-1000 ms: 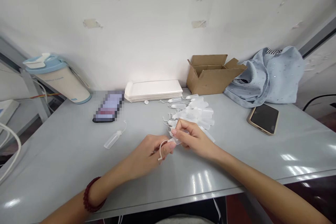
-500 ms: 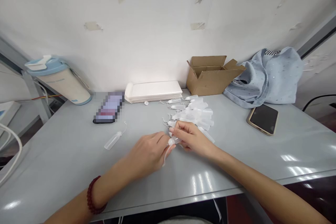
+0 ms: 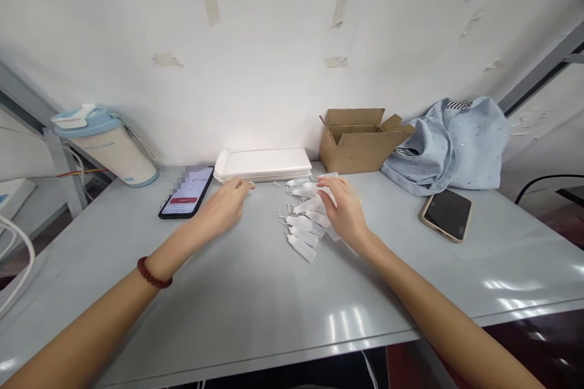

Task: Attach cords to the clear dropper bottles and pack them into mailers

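Observation:
Several translucent plastic vials (image 3: pixel 303 234) with white caps and thin cords lie in a loose pile mid-table. Over the pile's right side, my right hand (image 3: pixel 347 213) is curved, with thumb and index finger apart; it covers part of the pile. Between these fingers some vial plastic shows, but no grip on it is visible. My left hand (image 3: pixel 225 206) reaches to the front of the white stack, its fingers together. At its fingertips is a small white round piece (image 3: pixel 252 185), which they appear to pinch. The left forearm covers the table where a single vial lay.
A stack of flat white packets (image 3: pixel 264 162) and an open cardboard box (image 3: pixel 360 149) stand against the wall. To the left are a lit phone (image 3: pixel 187 193) and a tumbler (image 3: pixel 109 149). A blue cloth bag (image 3: pixel 479 146) and another phone (image 3: pixel 447 214) are on the right.
My hands have parted after working together on a vial at the near side of the pile. The left moved up and left to the white piece; the right moved over the pile, without that vial visible.

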### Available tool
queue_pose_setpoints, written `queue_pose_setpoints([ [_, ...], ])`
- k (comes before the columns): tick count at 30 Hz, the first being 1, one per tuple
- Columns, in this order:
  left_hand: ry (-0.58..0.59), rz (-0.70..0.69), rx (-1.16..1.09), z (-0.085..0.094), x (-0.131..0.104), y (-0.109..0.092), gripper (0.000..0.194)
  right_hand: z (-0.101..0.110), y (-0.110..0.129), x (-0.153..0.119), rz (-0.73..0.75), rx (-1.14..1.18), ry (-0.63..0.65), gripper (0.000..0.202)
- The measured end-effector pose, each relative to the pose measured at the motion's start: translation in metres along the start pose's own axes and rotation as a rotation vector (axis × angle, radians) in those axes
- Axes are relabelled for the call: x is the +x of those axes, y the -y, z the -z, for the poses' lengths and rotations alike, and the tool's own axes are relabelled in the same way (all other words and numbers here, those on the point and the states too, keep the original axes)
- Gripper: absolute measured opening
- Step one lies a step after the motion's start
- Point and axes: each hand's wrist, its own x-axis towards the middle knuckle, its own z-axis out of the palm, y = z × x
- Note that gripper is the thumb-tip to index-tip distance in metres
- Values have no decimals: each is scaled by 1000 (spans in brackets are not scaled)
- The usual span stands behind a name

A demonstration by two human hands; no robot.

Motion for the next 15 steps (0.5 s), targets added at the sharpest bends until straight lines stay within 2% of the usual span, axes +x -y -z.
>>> queue_pose_setpoints([
  [3, 54, 27, 63, -2, 16, 6, 44, 1, -5, 1, -10, -74, -12, 17],
  [7, 66, 36, 56, -11, 29, 8, 30, 4, 1, -1, -23, -46, -10, 16],
  [11, 77, 41, 39, -16, 36, 13, 26, 4, 9, -3, -7, 16, 26, 14],
  [15, 104, 44, 7, -14, 35, 16, 23, 1, 16, -6, 15, 51, 49, 13],
])
